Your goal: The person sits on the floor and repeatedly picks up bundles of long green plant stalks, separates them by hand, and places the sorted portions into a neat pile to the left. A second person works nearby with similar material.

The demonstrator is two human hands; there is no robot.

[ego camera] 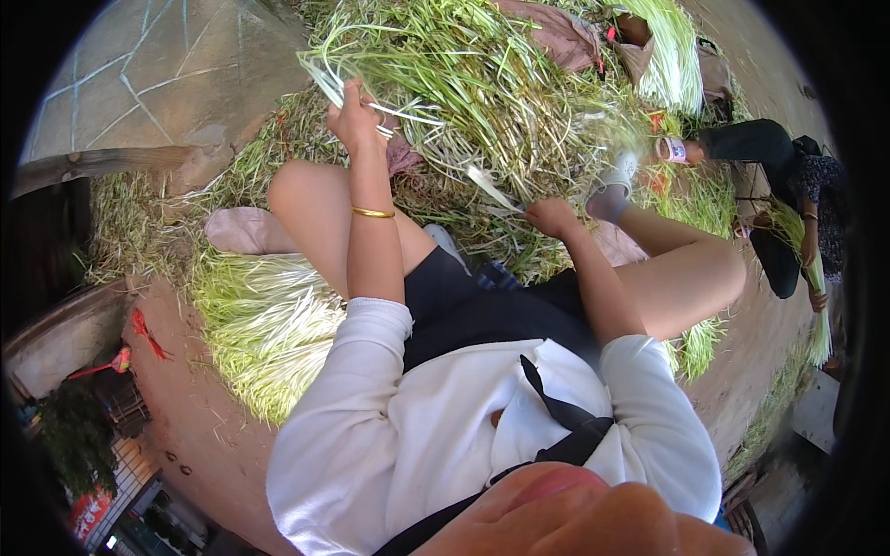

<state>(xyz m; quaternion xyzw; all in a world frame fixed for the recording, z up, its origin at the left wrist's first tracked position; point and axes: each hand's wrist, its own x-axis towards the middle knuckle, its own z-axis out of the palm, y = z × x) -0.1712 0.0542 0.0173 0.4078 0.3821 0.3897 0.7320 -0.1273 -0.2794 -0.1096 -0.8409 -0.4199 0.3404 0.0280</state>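
Observation:
Upper left of centre, my left hand [356, 119] grips a few long, pale chive-like stalks [325, 78], whose white ends stick out on both sides of the fist. Over my lap, my right hand [554, 217] is closed around a flat whitish strip [492, 187]; it is blurred, so I cannot tell whether it is a leaf or a tool. Beyond both hands spreads a large heap of loose green and straw-coloured stalks [480, 90]. Beside my left thigh lies a sorted layer of pale stalks [271, 326], partly covered by my sleeve.
At the right, another person [824, 201] holds a bundle of stalks [820, 306]. A sheaf of pale stalks [671, 62] lies at the upper right near brownish-pink cloth [556, 31]. Red ties [147, 335] lie on the floor at left. A wooden beam [104, 163] edges the left side.

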